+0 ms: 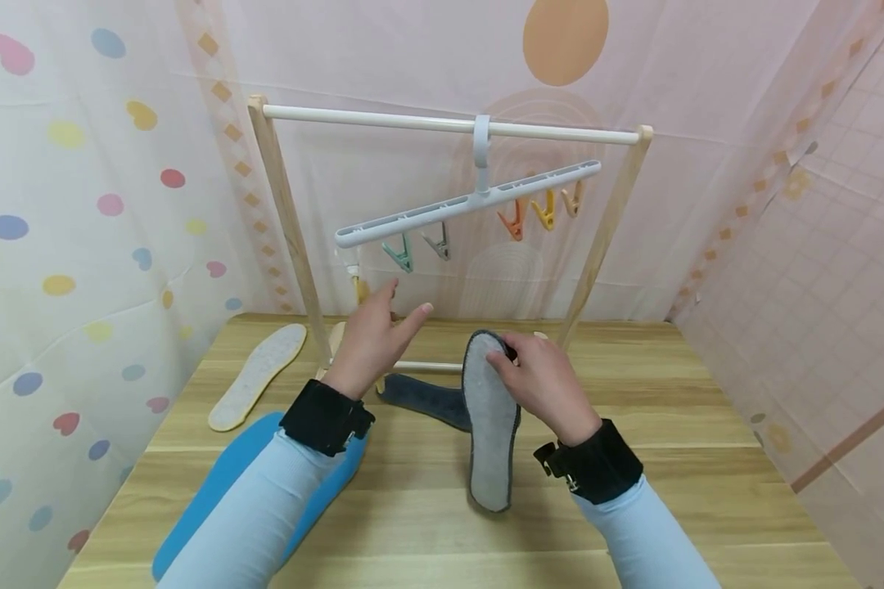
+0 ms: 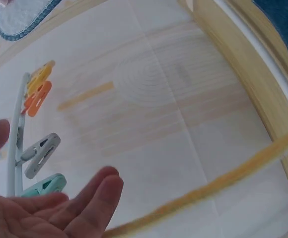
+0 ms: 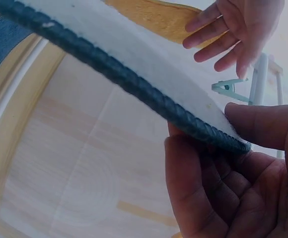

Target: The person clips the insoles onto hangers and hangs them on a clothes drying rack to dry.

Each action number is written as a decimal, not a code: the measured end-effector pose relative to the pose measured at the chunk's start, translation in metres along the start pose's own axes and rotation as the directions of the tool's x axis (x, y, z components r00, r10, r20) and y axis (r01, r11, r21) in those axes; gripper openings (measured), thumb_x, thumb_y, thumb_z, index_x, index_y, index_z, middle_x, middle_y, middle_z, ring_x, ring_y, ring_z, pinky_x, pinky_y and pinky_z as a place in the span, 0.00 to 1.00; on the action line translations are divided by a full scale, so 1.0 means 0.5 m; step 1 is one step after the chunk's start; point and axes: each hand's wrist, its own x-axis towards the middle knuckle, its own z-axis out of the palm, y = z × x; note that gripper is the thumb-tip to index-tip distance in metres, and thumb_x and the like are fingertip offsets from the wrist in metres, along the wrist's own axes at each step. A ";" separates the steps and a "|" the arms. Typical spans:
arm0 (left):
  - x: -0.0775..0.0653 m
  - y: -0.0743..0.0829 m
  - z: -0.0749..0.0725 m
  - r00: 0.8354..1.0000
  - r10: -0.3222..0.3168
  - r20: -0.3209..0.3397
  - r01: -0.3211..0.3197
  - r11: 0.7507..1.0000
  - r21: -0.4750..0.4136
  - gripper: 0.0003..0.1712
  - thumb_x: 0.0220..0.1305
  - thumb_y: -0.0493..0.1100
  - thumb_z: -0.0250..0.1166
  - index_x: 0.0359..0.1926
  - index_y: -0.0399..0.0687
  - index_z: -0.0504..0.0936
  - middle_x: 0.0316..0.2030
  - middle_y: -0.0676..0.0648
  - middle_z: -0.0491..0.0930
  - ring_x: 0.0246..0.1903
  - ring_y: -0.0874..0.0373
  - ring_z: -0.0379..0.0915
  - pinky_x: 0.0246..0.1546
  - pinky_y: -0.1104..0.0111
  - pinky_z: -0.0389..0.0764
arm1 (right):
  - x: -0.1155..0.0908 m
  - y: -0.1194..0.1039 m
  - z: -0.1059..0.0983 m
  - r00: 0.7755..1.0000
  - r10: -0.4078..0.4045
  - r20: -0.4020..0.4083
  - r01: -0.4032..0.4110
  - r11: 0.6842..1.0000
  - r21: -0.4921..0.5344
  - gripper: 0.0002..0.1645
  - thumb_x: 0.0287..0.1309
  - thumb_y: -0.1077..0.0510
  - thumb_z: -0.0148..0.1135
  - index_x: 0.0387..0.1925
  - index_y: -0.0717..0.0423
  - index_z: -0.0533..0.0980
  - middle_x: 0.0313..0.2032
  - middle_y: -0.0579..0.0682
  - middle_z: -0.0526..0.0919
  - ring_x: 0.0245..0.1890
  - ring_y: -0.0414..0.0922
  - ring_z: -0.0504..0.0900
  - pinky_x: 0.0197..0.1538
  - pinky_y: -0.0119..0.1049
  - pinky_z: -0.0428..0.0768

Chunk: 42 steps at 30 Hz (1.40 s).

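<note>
My right hand (image 1: 548,378) pinches the top of a grey insole (image 1: 491,433) with dark stitched edging, thumb on its pale face. The insole hangs upright from those fingers. My left hand (image 1: 372,339) reaches under the left end of a light-blue clip hanger (image 1: 427,217), fingers extended and holding nothing. Just above its fingertips is a teal clip (image 1: 400,254), with a grey clip (image 1: 438,243) beside it. Largely hidden behind the left hand, a yellow insole (image 3: 166,20) hangs from the white end clip (image 1: 352,268); its thin edge crosses the left wrist view.
The hanger hooks over the white rod (image 1: 368,119) of a wooden stand, its left end lower. Orange (image 1: 514,221), yellow (image 1: 545,211) and beige clips (image 1: 573,200) hang at right. On the table lie a dark insole (image 1: 423,398), a pale yellow-edged insole (image 1: 258,376) and blue insoles (image 1: 217,483).
</note>
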 end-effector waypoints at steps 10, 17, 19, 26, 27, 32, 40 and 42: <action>0.032 0.023 -0.012 0.994 -0.077 -0.080 0.071 0.995 -0.070 0.49 0.72 0.62 0.54 0.75 0.29 0.48 0.67 0.28 0.64 0.58 0.36 0.73 0.53 0.47 0.76 | 0.004 -0.008 0.005 1.000 -0.024 -0.011 0.024 1.000 -0.019 0.17 0.69 0.56 0.60 0.23 0.54 0.69 0.18 0.42 0.60 0.18 0.41 0.63 0.25 0.34 0.61; 0.066 0.033 -0.014 0.980 -0.115 -0.161 0.116 0.993 -0.003 0.47 0.72 0.62 0.53 0.72 0.26 0.54 0.63 0.25 0.68 0.56 0.35 0.73 0.55 0.48 0.75 | 0.011 -0.014 0.010 0.999 -0.039 -0.035 0.038 0.999 -0.026 0.17 0.69 0.56 0.60 0.22 0.54 0.70 0.17 0.42 0.59 0.17 0.41 0.63 0.24 0.35 0.62; 0.076 0.035 -0.015 0.975 -0.125 -0.182 0.126 0.992 -0.009 0.46 0.72 0.62 0.54 0.71 0.26 0.56 0.64 0.26 0.67 0.58 0.35 0.71 0.58 0.48 0.72 | 0.014 -0.016 0.012 0.999 -0.037 -0.040 0.036 0.999 -0.023 0.18 0.68 0.56 0.60 0.22 0.54 0.70 0.17 0.42 0.60 0.17 0.41 0.64 0.24 0.35 0.62; 0.103 0.041 -0.023 0.954 -0.111 -0.278 0.120 0.993 0.018 0.35 0.72 0.60 0.55 0.55 0.28 0.73 0.39 0.34 0.80 0.35 0.46 0.78 0.36 0.56 0.78 | 0.025 -0.024 0.020 0.998 -0.037 -0.057 0.035 0.998 -0.047 0.18 0.69 0.55 0.60 0.22 0.53 0.70 0.18 0.43 0.62 0.18 0.42 0.66 0.24 0.34 0.63; 0.106 0.041 -0.024 0.952 -0.106 -0.287 0.119 0.992 0.028 0.33 0.72 0.60 0.55 0.49 0.30 0.75 0.33 0.37 0.78 0.30 0.48 0.76 0.31 0.59 0.77 | 0.027 -0.025 0.021 0.998 -0.037 -0.058 0.034 0.998 -0.050 0.18 0.69 0.55 0.60 0.23 0.54 0.70 0.18 0.43 0.62 0.18 0.42 0.66 0.24 0.34 0.64; 0.124 0.042 -0.028 0.944 -0.080 -0.319 0.106 0.992 0.064 0.27 0.71 0.60 0.56 0.24 0.45 0.66 0.16 0.50 0.61 0.15 0.57 0.58 0.17 0.67 0.61 | 0.041 -0.030 0.028 0.998 -0.031 -0.063 0.027 0.998 -0.056 0.15 0.70 0.55 0.59 0.25 0.54 0.72 0.19 0.44 0.64 0.19 0.43 0.68 0.24 0.35 0.66; 0.146 0.041 -0.026 0.921 -0.092 -0.377 0.111 0.993 0.029 0.30 0.70 0.59 0.59 0.18 0.47 0.63 0.11 0.53 0.57 0.10 0.61 0.52 0.14 0.70 0.55 | 0.060 -0.035 0.037 0.998 -0.009 -0.069 0.005 0.998 -0.063 0.16 0.70 0.54 0.58 0.24 0.54 0.73 0.18 0.45 0.65 0.19 0.43 0.69 0.23 0.35 0.65; 0.149 0.040 -0.026 0.913 -0.087 -0.397 0.108 0.994 0.030 0.29 0.70 0.58 0.59 0.19 0.44 0.67 0.10 0.53 0.58 0.10 0.61 0.52 0.13 0.70 0.55 | 0.065 -0.037 0.040 0.998 0.000 -0.064 -0.004 0.998 -0.063 0.16 0.70 0.54 0.58 0.25 0.54 0.73 0.18 0.45 0.66 0.19 0.43 0.70 0.23 0.35 0.66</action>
